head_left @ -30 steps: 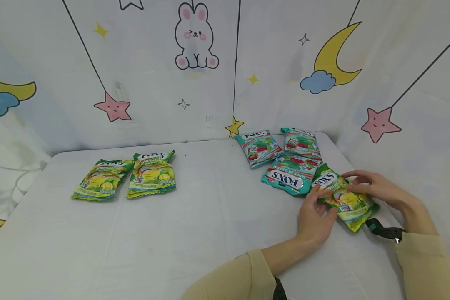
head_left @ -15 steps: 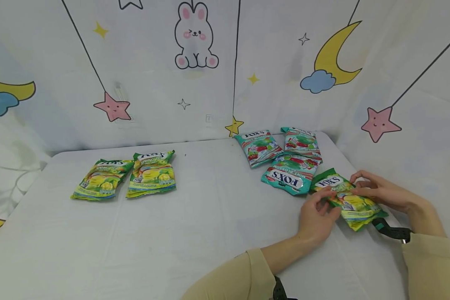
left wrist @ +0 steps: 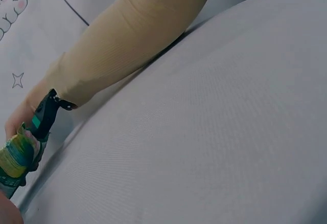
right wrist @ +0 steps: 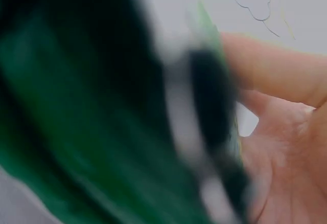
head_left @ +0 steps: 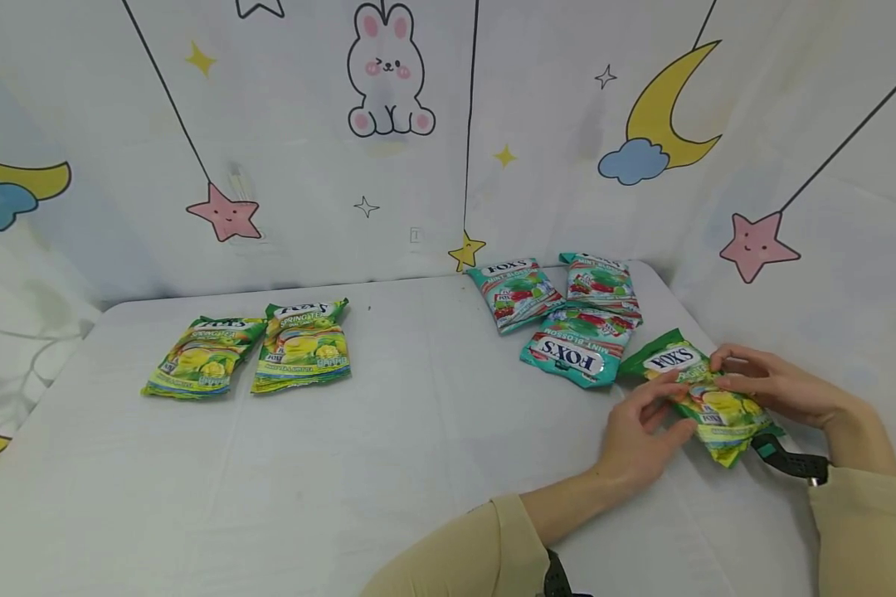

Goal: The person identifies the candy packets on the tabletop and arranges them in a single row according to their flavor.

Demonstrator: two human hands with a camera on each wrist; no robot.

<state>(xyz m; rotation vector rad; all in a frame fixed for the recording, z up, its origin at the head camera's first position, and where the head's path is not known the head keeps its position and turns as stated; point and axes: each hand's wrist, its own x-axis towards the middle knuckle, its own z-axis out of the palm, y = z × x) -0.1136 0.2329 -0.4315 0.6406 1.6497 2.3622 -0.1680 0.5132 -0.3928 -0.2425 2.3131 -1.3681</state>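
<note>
A green-and-yellow Fox's candy bag (head_left: 720, 408) lies between both hands at the table's right side in the head view. My left hand (head_left: 640, 438) holds its left edge with curled fingers. On the opposite edge, my right hand (head_left: 795, 388) grips the bag with bent fingers. The right wrist view shows the right hand (right wrist: 286, 142) beside a blurred dark green bag surface (right wrist: 87, 111). At the left border of the left wrist view, the same candy bag (left wrist: 15, 155) is partly visible, its lower end cut off.
Several teal Fox's bags, including a nearby one (head_left: 578, 348), lie clustered at the back right. Two green-and-yellow bags (head_left: 205, 358) (head_left: 302, 347) lie side by side at the back left. A printed curtain (head_left: 418, 182) hangs behind the white-covered table (head_left: 306, 489).
Both hands have shifted the green-and-yellow candy bag to the right, slightly away from the teal bags. The other bags have stayed in place.
</note>
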